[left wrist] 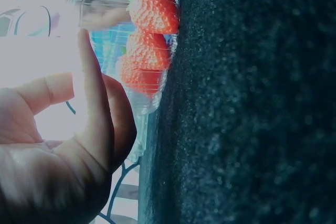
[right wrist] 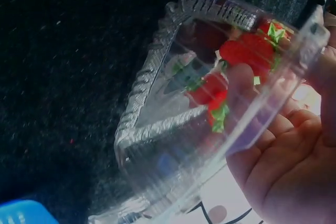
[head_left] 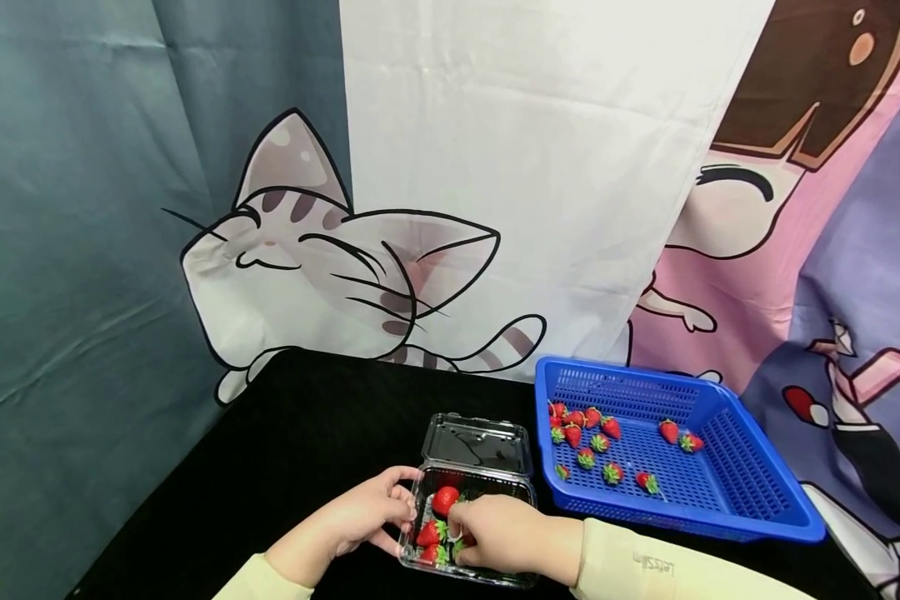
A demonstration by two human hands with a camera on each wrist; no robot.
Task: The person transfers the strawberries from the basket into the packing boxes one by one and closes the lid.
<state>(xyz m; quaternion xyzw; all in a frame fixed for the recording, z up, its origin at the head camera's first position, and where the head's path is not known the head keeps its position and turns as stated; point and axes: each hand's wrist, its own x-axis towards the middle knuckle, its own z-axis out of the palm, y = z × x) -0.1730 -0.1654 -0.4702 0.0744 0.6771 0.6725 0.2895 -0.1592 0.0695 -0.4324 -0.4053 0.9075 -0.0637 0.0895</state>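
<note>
A clear plastic clamshell box (head_left: 468, 575) sits on the black tabletop with its lid (head_left: 478, 444) folded back. Several red strawberries (head_left: 431, 533) with green leaves lie in its left part, and they show through the wall in the left wrist view (left wrist: 153, 9). My left hand (head_left: 367, 512) holds the box by its left side, fingers at the rim. Inside the box is my right hand (head_left: 506, 529), thumb and fingers bent down around a strawberry (right wrist: 218, 113) among the others. The back of that hand hides most of this strawberry in the head view.
A blue perforated plastic basket (head_left: 753, 475) stands right of the box, close to it. Several more strawberries (head_left: 587, 458) lie in it, mostly on its left side. Behind the table hangs a printed curtain (head_left: 555, 167) with a cartoon cat.
</note>
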